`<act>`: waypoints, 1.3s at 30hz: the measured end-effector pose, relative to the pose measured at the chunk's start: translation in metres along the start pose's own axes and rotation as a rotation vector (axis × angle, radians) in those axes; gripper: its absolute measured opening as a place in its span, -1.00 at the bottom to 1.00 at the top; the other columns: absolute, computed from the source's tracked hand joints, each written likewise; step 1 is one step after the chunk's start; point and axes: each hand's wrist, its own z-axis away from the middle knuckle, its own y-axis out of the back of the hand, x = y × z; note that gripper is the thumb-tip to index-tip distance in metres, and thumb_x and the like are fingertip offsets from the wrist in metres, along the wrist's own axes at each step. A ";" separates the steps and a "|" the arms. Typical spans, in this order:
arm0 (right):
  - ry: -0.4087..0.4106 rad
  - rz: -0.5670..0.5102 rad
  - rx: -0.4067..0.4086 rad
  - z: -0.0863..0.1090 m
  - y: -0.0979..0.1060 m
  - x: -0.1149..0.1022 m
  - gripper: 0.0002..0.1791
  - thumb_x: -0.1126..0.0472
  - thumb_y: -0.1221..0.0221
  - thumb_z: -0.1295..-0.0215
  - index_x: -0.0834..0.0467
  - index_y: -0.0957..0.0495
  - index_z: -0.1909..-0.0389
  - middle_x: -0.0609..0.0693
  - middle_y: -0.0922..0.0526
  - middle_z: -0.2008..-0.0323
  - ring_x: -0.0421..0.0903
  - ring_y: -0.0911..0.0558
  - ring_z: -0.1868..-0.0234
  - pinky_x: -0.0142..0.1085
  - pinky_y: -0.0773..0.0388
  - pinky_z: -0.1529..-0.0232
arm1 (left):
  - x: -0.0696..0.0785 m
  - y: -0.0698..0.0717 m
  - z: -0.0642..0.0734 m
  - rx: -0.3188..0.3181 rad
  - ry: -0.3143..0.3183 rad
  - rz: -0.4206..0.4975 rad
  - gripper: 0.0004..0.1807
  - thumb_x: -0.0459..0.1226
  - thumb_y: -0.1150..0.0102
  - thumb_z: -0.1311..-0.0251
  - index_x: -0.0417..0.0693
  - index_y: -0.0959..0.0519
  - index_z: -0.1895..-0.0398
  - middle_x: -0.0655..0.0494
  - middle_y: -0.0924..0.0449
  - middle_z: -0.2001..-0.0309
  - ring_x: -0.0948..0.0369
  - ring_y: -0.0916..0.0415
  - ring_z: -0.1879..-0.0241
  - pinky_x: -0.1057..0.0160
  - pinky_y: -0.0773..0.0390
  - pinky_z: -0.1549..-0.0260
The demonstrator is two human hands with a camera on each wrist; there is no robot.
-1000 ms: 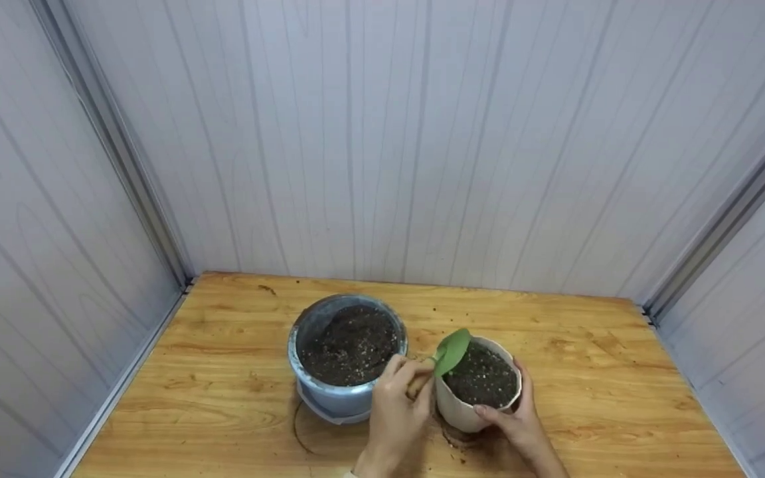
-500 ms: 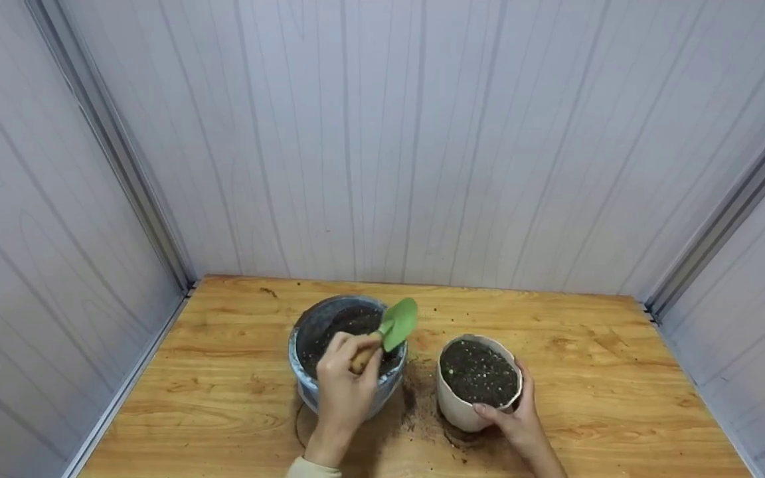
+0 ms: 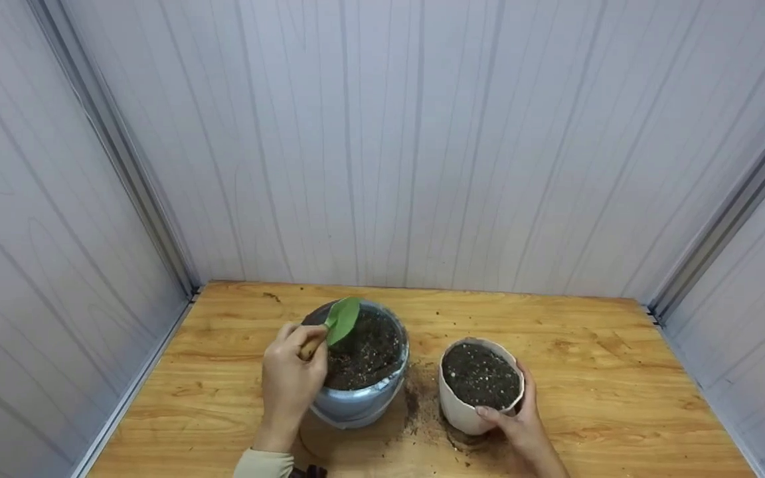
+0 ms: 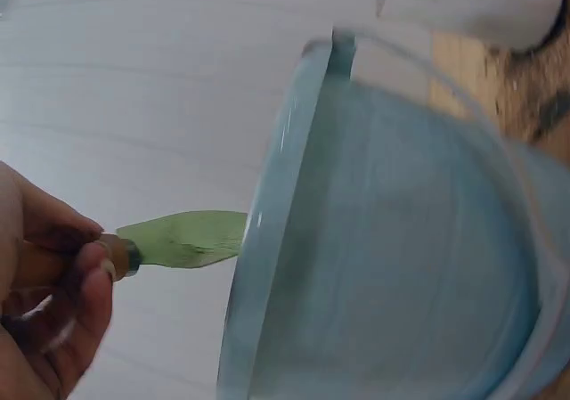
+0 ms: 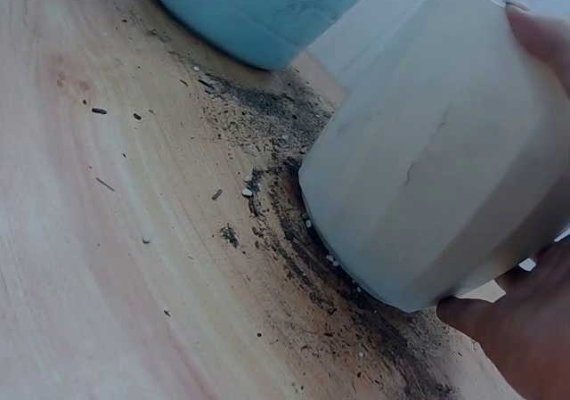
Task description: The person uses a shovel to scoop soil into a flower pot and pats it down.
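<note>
My left hand [image 3: 291, 375] pinches the wooden handle of a small green trowel [image 3: 344, 320] over the left side of a blue bucket [image 3: 356, 405]. Dark, white-flecked soil [image 3: 370, 352] lies in the bucket. In the left wrist view the trowel blade [image 4: 183, 238] points toward the bucket's rim, its tip hidden behind it. On the right, my right hand [image 3: 523, 425] grips a white ribbed pot [image 3: 457, 408], thumb at the near rim and fingers round the right side. Similar soil [image 3: 481, 375] fills the pot close to its rim.
Spilled soil [image 3: 412, 401] is scattered on the wooden table [image 3: 595, 372] between bucket and pot, and along the pot's base in the right wrist view. The bucket's thin handle [image 4: 508, 151] hangs down its side. Pale panel walls [image 3: 382, 146] enclose the table.
My left hand has carried the trowel leftward from the pot's rim, across the bucket, to the bucket's left side. My right hand has kept its grip on the pot, which stays in place.
</note>
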 end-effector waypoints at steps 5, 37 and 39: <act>-0.012 -0.021 0.001 0.000 0.000 -0.001 0.21 0.50 -0.35 -0.02 0.19 0.29 -0.53 0.35 0.03 -0.45 0.28 -0.10 -0.39 -0.54 -0.24 -0.14 | -0.009 0.010 -0.004 -0.111 0.039 -0.111 -0.76 -0.58 -0.30 0.05 -0.15 -0.72 0.33 0.07 -0.57 0.36 0.22 -0.31 0.58 0.22 -0.34 0.61; 0.036 -0.035 -0.004 0.001 -0.001 0.000 0.17 0.54 -0.29 -0.07 0.20 0.30 -0.53 0.39 0.04 -0.43 -0.32 -0.29 -0.18 -0.51 -0.28 -0.14 | -0.037 0.003 -0.003 -0.374 0.485 0.050 -0.84 -0.44 -0.43 -0.01 -0.22 -0.65 0.34 0.00 -0.66 0.45 0.22 -0.55 0.53 0.28 -0.54 0.58; 0.043 -0.043 -0.009 0.001 -0.002 0.000 0.17 0.55 -0.29 -0.07 0.21 0.31 -0.53 0.40 0.06 -0.43 -0.38 -0.29 -0.16 -0.51 -0.29 -0.14 | -0.037 0.003 -0.001 -0.345 0.533 0.085 -0.84 -0.45 -0.44 0.01 -0.20 -0.64 0.35 -0.01 -0.66 0.44 0.21 -0.54 0.55 0.28 -0.53 0.58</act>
